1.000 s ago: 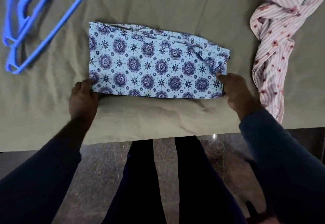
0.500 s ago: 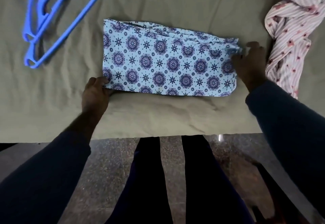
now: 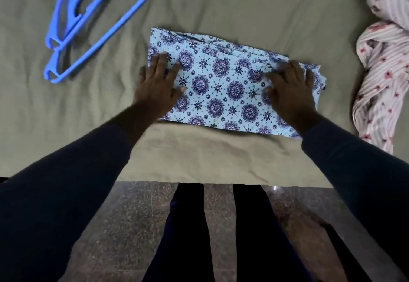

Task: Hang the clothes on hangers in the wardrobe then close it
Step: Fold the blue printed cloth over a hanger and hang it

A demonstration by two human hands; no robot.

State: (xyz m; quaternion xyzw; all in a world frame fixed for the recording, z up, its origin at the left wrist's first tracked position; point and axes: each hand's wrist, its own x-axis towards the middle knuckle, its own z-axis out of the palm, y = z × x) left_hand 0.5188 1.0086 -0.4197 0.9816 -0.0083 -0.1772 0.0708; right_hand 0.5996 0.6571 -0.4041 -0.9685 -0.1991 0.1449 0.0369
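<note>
A folded light-blue cloth with a dark blue medallion print point(image 3: 221, 87) lies flat on the olive bed sheet point(image 3: 243, 5). My left hand point(image 3: 158, 82) rests on its left end with fingers spread and straight. On the cloth's right end my right hand point(image 3: 290, 89) presses down, fingers also straight. Blue plastic hangers point(image 3: 88, 16) lie on the sheet at the upper left, apart from both hands. A crumpled pink-striped floral garment point(image 3: 382, 67) lies along the right edge.
The bed's near edge point(image 3: 199, 177) runs across the middle of the view. Below it are my dark-trousered legs point(image 3: 221, 237) on a speckled stone floor point(image 3: 132, 226). No wardrobe is in view.
Both hands have moved from the cloth's near corners and right end up onto its top surface, where they now lie flat. The cloth itself has stayed in place.
</note>
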